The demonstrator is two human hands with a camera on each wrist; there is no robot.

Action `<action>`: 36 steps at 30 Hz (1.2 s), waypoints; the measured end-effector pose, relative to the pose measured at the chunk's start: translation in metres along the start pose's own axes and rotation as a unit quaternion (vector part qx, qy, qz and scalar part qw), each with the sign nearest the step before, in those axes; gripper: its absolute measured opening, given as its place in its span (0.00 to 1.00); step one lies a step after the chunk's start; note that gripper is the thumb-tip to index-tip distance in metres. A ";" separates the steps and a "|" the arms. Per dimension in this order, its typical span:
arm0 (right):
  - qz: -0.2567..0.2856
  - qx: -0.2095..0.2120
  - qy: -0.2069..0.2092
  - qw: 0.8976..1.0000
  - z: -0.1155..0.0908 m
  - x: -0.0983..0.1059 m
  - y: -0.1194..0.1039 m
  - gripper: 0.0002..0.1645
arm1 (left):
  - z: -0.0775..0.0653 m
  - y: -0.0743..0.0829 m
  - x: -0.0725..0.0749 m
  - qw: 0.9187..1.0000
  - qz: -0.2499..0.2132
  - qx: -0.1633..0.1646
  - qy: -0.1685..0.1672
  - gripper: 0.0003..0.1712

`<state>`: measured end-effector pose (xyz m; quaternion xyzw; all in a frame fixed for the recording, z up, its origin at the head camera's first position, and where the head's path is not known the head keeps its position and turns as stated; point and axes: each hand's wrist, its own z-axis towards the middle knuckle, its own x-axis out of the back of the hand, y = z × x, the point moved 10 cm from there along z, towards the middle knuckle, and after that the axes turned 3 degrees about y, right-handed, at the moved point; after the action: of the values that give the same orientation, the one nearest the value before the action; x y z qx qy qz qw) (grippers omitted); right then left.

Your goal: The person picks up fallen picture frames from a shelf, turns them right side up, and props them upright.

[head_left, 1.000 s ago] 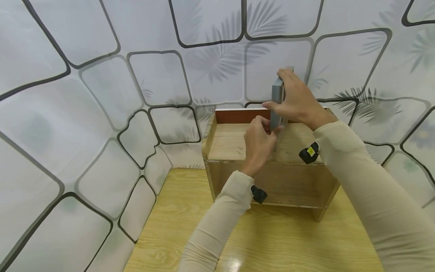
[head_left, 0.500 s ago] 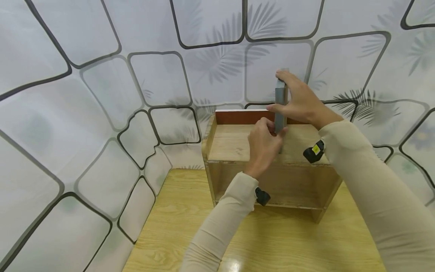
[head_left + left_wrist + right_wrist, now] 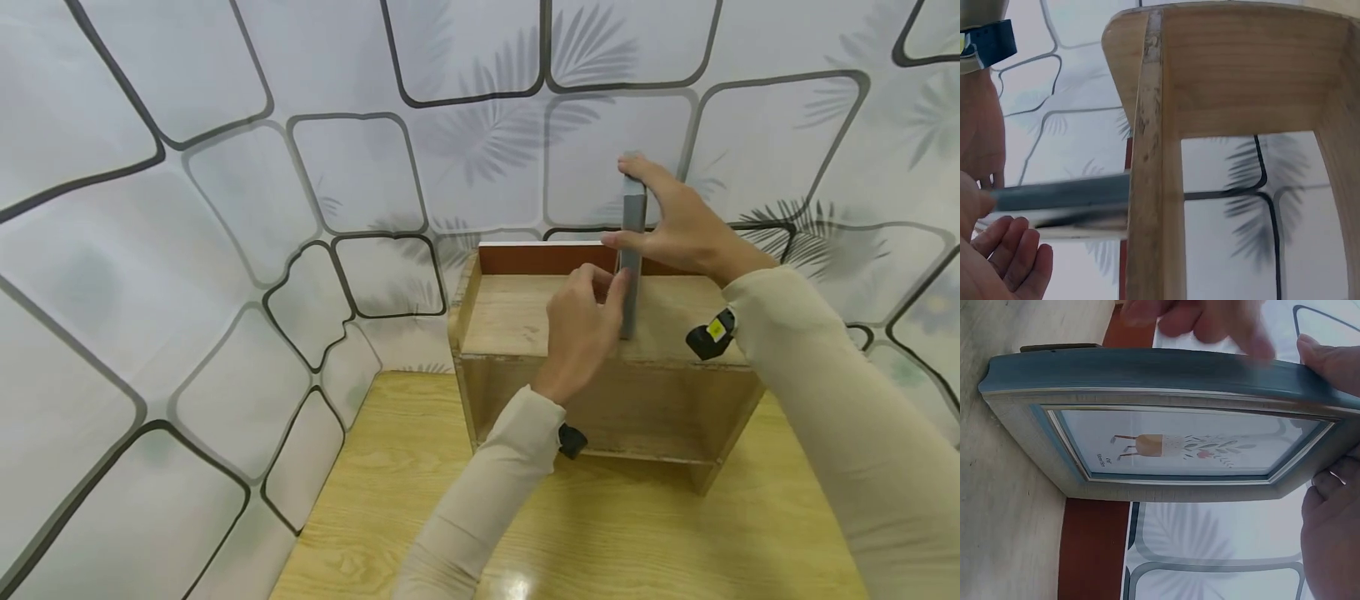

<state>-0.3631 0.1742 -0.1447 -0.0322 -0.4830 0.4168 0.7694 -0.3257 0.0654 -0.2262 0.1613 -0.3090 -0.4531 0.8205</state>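
A picture frame [image 3: 1166, 372] with blue-grey sides stands upright, edge-on to the head view, on the upper board of a small wooden shelf unit [image 3: 510, 312]. Behind its glass is a drawing with flowers. My right hand [image 3: 686, 221] grips its upper part, fingers over the top and thumb on the near edge. Lower down, my left hand [image 3: 583, 329] has its thumb at the near edge and its loosely bent fingers beside the back. In the left wrist view, a dark slanting strip [image 3: 1079, 217] shows behind the frame, near those fingertips.
A red-brown strip [image 3: 525, 260] with a white top edge runs along the unit's rear. The unit stands on a yellow wood-grain table [image 3: 420, 450]. Patterned wall covering [image 3: 360, 183] rises close behind it and along the left side.
The picture frame has shifted slightly right and now stands more squarely edge-on, its lower end nearer the board's front. My right hand has moved right with it; my left hand has stayed beside it.
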 end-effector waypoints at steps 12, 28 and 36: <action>0.021 -0.014 -0.008 1.000 -0.002 0.001 0.006 0.56 | -0.005 -0.018 -0.013 0.994 0.011 0.029 -0.107 0.14; 0.029 -0.020 -0.012 0.999 0.001 -0.005 0.006 0.56 | -0.003 -0.026 -0.010 0.993 0.069 0.019 -0.089 0.08; 0.026 0.012 -0.007 1.000 0.006 -0.006 -0.001 0.55 | -0.003 -0.027 -0.002 0.987 0.135 -0.013 -0.087 0.07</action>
<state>-0.3683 0.1667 -0.1452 -0.0325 -0.4828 0.4422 0.7552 -0.3422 0.0529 -0.2442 0.0677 -0.3926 -0.3545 0.8460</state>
